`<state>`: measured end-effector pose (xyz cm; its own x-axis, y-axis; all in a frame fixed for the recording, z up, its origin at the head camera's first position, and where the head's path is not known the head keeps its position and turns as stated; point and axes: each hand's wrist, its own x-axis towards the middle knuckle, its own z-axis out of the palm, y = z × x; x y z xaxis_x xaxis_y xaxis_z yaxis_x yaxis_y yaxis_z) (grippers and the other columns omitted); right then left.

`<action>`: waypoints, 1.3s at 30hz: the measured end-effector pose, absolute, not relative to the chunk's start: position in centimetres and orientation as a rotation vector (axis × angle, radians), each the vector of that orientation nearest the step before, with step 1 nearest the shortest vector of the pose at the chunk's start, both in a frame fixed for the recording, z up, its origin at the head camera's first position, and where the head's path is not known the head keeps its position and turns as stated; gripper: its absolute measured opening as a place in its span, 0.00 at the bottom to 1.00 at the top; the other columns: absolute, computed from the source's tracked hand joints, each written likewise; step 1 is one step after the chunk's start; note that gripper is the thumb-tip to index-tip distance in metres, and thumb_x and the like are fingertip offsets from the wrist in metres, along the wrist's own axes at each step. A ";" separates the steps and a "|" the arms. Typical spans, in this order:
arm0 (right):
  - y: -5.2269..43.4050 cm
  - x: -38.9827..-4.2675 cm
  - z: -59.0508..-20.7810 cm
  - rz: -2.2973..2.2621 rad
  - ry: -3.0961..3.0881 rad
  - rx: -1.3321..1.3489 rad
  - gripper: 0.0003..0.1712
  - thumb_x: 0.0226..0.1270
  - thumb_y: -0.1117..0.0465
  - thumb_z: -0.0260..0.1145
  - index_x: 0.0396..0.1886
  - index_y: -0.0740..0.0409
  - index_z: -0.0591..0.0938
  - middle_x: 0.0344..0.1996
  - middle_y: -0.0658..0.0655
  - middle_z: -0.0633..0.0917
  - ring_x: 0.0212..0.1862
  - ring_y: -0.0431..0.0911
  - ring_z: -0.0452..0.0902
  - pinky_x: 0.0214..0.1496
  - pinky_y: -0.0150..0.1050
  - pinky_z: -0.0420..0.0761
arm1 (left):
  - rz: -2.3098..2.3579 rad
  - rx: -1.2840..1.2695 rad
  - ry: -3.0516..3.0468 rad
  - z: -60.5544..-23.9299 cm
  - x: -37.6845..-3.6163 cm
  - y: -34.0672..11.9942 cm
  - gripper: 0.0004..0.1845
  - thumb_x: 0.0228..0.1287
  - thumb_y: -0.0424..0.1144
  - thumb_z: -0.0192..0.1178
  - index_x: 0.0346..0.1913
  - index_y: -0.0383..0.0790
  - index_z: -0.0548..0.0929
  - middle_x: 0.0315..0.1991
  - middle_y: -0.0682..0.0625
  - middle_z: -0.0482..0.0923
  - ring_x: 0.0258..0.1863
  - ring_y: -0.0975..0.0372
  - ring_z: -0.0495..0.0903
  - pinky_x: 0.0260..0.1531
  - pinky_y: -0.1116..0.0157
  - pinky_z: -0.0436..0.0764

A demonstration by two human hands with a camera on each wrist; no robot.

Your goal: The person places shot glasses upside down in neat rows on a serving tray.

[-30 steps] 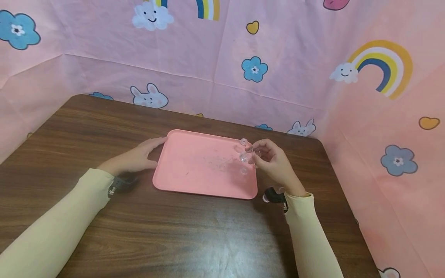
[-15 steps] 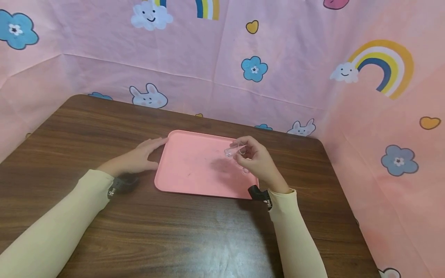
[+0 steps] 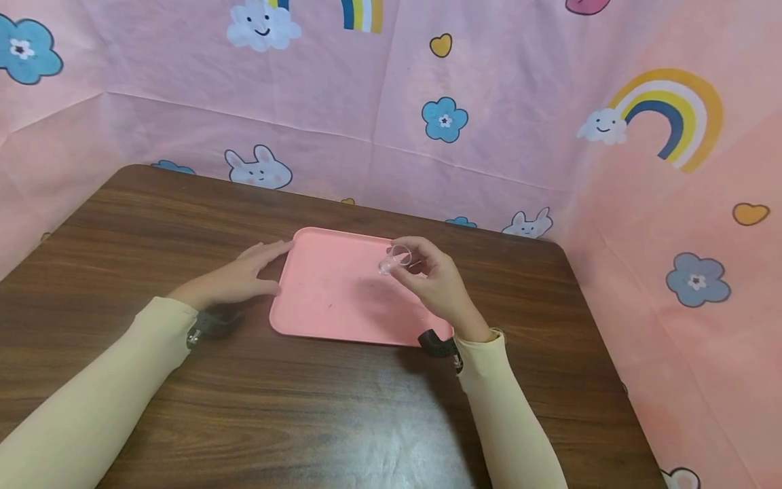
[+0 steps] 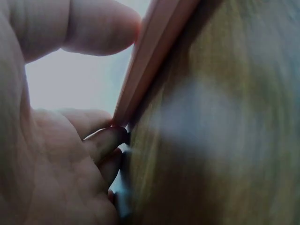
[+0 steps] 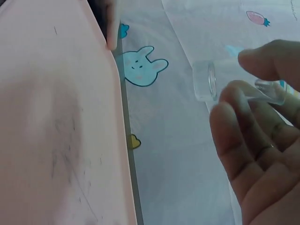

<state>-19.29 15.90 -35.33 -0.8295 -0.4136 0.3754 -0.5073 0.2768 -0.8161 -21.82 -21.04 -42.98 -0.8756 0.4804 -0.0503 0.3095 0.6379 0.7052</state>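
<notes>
We judge that we are mid-carry: our right hand (image 3: 436,282) pinches a small clear plastic cup (image 3: 394,259) between thumb and fingertips (image 5: 234,101), tilted on its side and held in the air over the far right part of the pink tray (image 3: 330,299), while our left hand (image 3: 238,278) lies with relaxed, nearly straight fingers against the tray's left edge, steadying it on the table (image 3: 305,407). Whatever we do with the cup, the next move calls for keeping that light pinch steady on the slick, thin wall and lowering it level so it lands upright on the tray.
</notes>
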 end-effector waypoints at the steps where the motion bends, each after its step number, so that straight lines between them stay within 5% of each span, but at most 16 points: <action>1: 15.6 -19.3 -35.3 1.580 -2.441 0.900 0.22 0.67 0.69 0.73 0.60 0.59 0.82 0.47 0.59 0.86 0.44 0.47 0.82 0.47 0.39 0.85 | 1.062 0.638 2.627 -43.0 -21.8 -21.1 0.48 0.65 0.44 0.65 0.83 0.37 0.52 0.82 0.35 0.49 0.82 0.38 0.41 0.77 0.35 0.37; 8: 13.2 -19.3 -35.2 1.651 -2.407 1.011 0.25 0.66 0.71 0.72 0.63 0.62 0.82 0.45 0.59 0.87 0.45 0.49 0.84 0.54 0.51 0.86 | 1.040 0.639 2.647 -43.4 -22.1 -21.0 0.48 0.65 0.45 0.65 0.82 0.36 0.53 0.82 0.34 0.50 0.81 0.37 0.42 0.77 0.34 0.38; 14: 11.5 -18.7 -35.1 1.702 -2.488 1.000 0.28 0.69 0.69 0.71 0.67 0.58 0.77 0.47 0.57 0.85 0.47 0.50 0.85 0.53 0.42 0.87 | 1.046 0.648 2.645 -43.4 -22.2 -20.7 0.48 0.65 0.44 0.66 0.82 0.36 0.54 0.82 0.35 0.50 0.81 0.37 0.42 0.78 0.35 0.38; 20: 11.3 -18.5 -35.6 1.476 -2.611 0.982 0.18 0.66 0.63 0.74 0.53 0.56 0.79 0.41 0.50 0.86 0.40 0.41 0.82 0.43 0.34 0.84 | 1.048 0.620 2.641 -43.1 -22.1 -20.5 0.47 0.66 0.44 0.65 0.83 0.38 0.53 0.82 0.35 0.50 0.81 0.37 0.39 0.77 0.33 0.38; 31: 11.9 -19.2 -36.1 1.147 -2.646 0.974 0.19 0.70 0.63 0.71 0.59 0.59 0.83 0.47 0.54 0.86 0.36 0.41 0.79 0.42 0.33 0.83 | 1.059 0.663 2.642 -43.0 -21.9 -20.8 0.47 0.65 0.43 0.64 0.82 0.37 0.53 0.82 0.35 0.50 0.82 0.40 0.43 0.79 0.38 0.37; 39: 11.4 -19.0 -35.9 1.282 -2.598 1.002 0.15 0.65 0.67 0.74 0.49 0.59 0.82 0.39 0.59 0.82 0.37 0.45 0.75 0.42 0.40 0.82 | 1.045 0.646 2.644 -43.2 -21.9 -21.0 0.47 0.66 0.43 0.64 0.82 0.37 0.53 0.82 0.36 0.49 0.82 0.39 0.41 0.78 0.36 0.37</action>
